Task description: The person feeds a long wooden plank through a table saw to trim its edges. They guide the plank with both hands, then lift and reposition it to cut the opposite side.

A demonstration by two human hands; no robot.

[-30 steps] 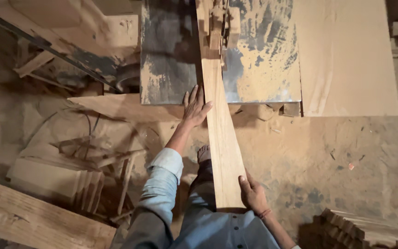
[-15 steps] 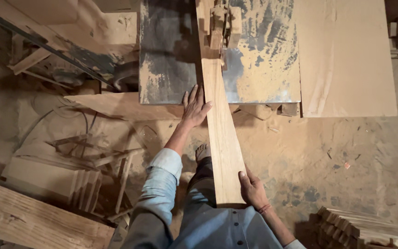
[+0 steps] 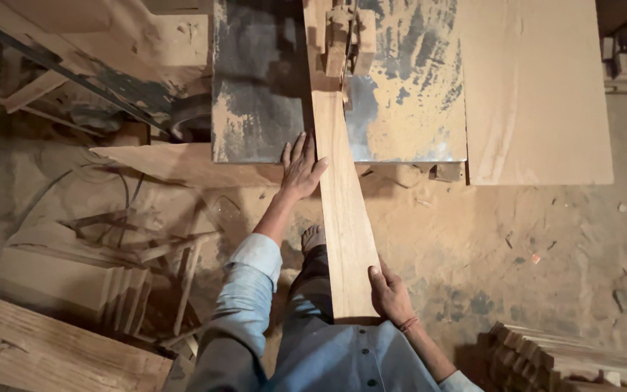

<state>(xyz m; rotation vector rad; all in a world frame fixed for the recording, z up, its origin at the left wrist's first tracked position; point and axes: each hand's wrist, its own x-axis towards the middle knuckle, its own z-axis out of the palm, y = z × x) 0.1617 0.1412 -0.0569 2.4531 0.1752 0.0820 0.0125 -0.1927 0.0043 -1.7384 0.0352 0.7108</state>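
At the saw table's (image 3: 263, 109) near edge, the left hand (image 3: 300, 168) presses spread fingers flat against the long plank (image 3: 342, 210) while the right hand (image 3: 390, 294) clamps its near end.

A worn metal saw table (image 3: 270, 109), patchy with sawdust, carries a long wooden plank (image 3: 342, 203) that runs off its near edge, with what may be a wooden guide block (image 3: 346, 29) on top, too shadowed to tell. Beside it a bare wooden board surface (image 3: 538, 94) lies flush. Below, the dusty floor (image 3: 531, 247) bears offcut strips (image 3: 146, 254) and stacked slats (image 3: 567, 359).
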